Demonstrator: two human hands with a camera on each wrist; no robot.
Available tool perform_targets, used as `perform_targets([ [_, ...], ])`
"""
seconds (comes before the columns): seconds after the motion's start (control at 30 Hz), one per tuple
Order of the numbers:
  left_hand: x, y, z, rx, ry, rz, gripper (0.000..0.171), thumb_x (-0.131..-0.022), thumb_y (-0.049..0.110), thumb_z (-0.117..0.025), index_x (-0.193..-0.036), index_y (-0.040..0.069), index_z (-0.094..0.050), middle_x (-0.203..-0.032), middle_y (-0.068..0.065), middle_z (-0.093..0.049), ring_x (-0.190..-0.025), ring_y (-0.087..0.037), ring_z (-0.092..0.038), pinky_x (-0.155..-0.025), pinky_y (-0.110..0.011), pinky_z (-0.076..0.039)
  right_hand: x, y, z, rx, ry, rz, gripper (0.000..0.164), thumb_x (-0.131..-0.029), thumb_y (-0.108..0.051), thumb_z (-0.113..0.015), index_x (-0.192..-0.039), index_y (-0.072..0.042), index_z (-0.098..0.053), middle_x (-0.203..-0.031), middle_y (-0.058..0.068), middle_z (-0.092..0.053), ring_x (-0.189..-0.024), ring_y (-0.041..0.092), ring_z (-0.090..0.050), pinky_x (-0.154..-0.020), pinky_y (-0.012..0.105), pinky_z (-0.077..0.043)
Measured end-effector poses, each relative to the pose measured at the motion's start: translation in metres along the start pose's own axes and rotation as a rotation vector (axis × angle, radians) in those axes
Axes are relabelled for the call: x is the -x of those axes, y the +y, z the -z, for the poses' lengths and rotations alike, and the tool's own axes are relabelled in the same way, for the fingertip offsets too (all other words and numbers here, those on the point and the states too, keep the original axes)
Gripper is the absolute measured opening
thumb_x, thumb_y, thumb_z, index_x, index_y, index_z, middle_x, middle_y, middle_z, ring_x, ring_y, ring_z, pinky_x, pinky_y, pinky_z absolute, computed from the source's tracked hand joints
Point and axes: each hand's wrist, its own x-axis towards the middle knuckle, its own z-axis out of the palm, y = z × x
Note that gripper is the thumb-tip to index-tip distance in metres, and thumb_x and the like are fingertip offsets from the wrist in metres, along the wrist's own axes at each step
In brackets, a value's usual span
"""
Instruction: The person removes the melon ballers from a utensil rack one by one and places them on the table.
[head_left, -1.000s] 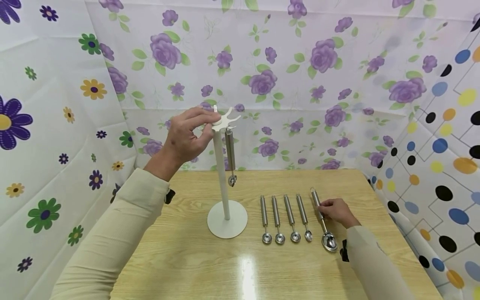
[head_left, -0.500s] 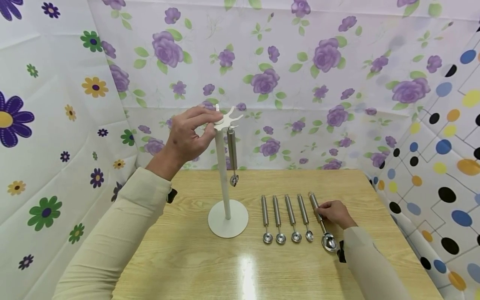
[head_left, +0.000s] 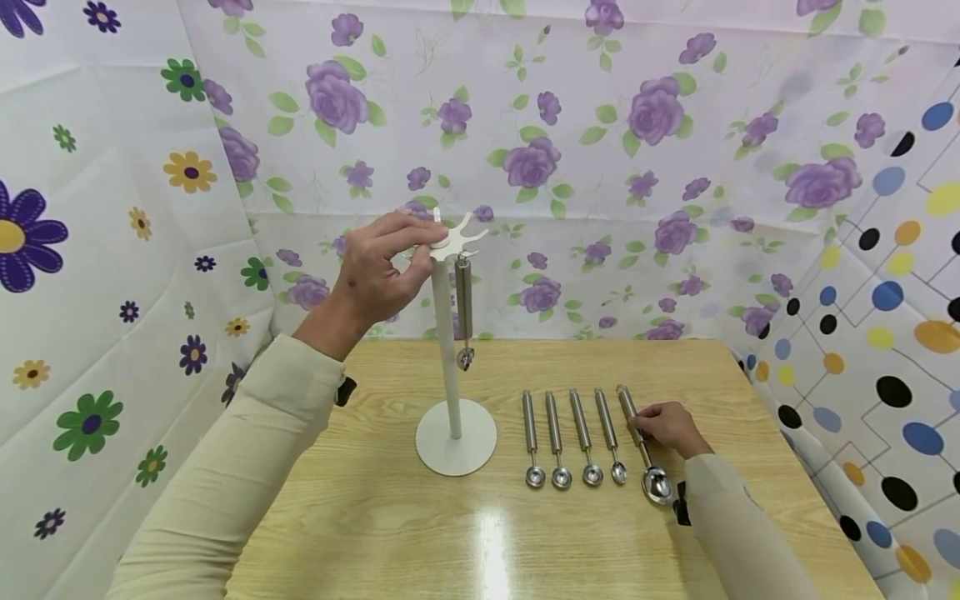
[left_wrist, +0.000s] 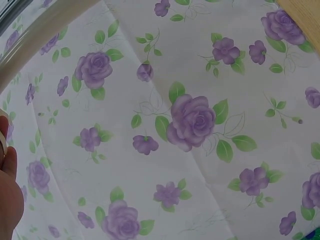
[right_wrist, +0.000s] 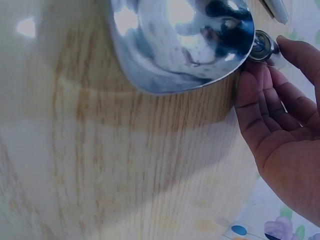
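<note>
A white utensil stand [head_left: 448,350] with a round base and curved hooks stands upright on the table. At its top my left hand [head_left: 382,262] pinches the hub between thumb and fingers. From one hook hangs a small steel melon baller [head_left: 465,312]. At the right end of a row of steel tools, an oval-bowled ice-cream scoop [head_left: 657,484] lies on the wood. Thumb and fingers of my right hand [head_left: 675,427] pinch its handle. The right wrist view shows the scoop's shiny bowl [right_wrist: 182,45] close up, with the handle mostly hidden behind it.
Several smaller steel scoops [head_left: 576,417] lie parallel between the stand and my right hand. The wooden table [head_left: 360,517] meets a rose-patterned cloth [head_left: 570,275] behind. Patterned cloths also hang at the left [head_left: 150,300] and right.
The ice-cream scoop's handle end has shifted slightly toward me along with my right hand. My left hand keeps its hold on the stand, and the hanging melon baller sways a little.
</note>
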Motion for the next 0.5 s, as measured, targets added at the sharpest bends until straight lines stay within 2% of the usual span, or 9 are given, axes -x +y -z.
perform_targets([
  [0.17, -0.001, 0.000, -0.001, 0.003, 0.005, -0.003, 0.026, -0.090, 0.003, -0.055, -0.103, -0.004, -0.076, -0.098, -0.019, -0.073, -0.093, -0.036, -0.069, -0.072, -0.048, -0.056, 0.006, -0.005, 0.002, 0.030, 0.034, 0.018, 0.038, -0.095, -0.023, -0.068, -0.112, 0.011, -0.068, -0.088, 0.013, -0.070, -0.076, 0.022, -0.064, -0.066, 0.034, -0.053],
  [0.33, 0.000, 0.000, -0.002, 0.007, 0.014, -0.013, 0.026, -0.089, 0.004, -0.056, -0.102, -0.005, -0.076, -0.098, -0.019, -0.073, -0.092, -0.036, -0.069, -0.068, -0.047, -0.055, 0.013, -0.014, 0.005, 0.069, 0.074, 0.091, 0.043, -0.098, -0.025, -0.064, -0.118, 0.012, -0.065, -0.105, 0.024, -0.068, -0.091, 0.033, -0.066, -0.073, 0.041, -0.055],
  [0.5, -0.001, 0.000, -0.001, 0.002, 0.001, -0.010, 0.026, -0.089, 0.003, -0.055, -0.103, -0.005, -0.076, -0.097, -0.019, -0.072, -0.091, -0.036, -0.069, -0.066, -0.045, -0.053, 0.019, -0.032, 0.008, 0.072, 0.084, 0.167, 0.044, -0.100, -0.028, -0.062, -0.122, 0.009, -0.065, -0.112, 0.024, -0.067, -0.096, 0.035, -0.066, -0.076, 0.045, -0.055],
])
